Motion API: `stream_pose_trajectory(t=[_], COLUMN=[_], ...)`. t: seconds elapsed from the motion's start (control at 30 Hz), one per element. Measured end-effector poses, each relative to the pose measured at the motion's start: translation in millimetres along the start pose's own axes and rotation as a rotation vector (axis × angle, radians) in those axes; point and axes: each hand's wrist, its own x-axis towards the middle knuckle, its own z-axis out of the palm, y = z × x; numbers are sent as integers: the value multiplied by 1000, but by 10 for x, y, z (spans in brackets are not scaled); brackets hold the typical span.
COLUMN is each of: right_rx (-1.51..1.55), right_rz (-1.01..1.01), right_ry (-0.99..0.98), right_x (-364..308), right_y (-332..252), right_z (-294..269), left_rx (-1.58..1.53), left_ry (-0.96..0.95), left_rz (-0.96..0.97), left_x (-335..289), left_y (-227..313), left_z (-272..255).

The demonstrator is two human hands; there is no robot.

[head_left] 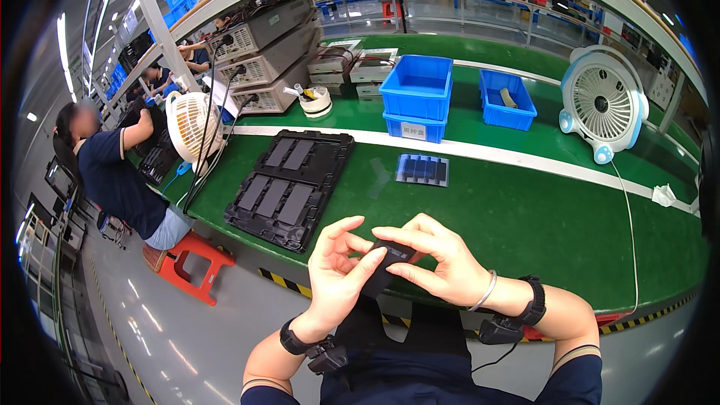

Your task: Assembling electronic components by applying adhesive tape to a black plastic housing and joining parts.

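Note:
Both hands hold a flat black rectangular piece with small pale print, above the bench's front edge. My left hand grips its left side, thumb lying against the face. From the other side, my right hand pinches the upper part between thumb and fingers. A black moulded tray lies to the left on the green bench, with several flat dark grey rectangular pieces in its pockets. Beyond my hands is a small clear-and-blue sheet with dark strips.
Two stacked blue bins and a lower blue bin stand at the back. A white-blue fan is at right, its cord crossing the bench. Stacked grey instruments and another fan stand left, near a seated person.

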Motion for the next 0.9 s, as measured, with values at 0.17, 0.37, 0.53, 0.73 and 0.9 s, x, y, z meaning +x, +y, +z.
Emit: stream_pose_trajectory(t=[0.17,0.37,0.53,0.73,0.9], right_rx=[296,877,792,621,611], right_rz=[263,434,384,313,311], right_ry=[162,70,276,230,170], right_x=[-109,-158,-51,-26,-14], right_y=[16,-189,-6,77,58], right_z=[222,293,131,69,90], left_rx=[531,961,950,533,90], left_ry=[19,47,-183,-71,-106], left_rz=[492,964,724,220,-116], left_x=[13,6,-20,144,140], left_y=[-38,-120,-66,69,41], left_z=[-24,73,215,22,-49])
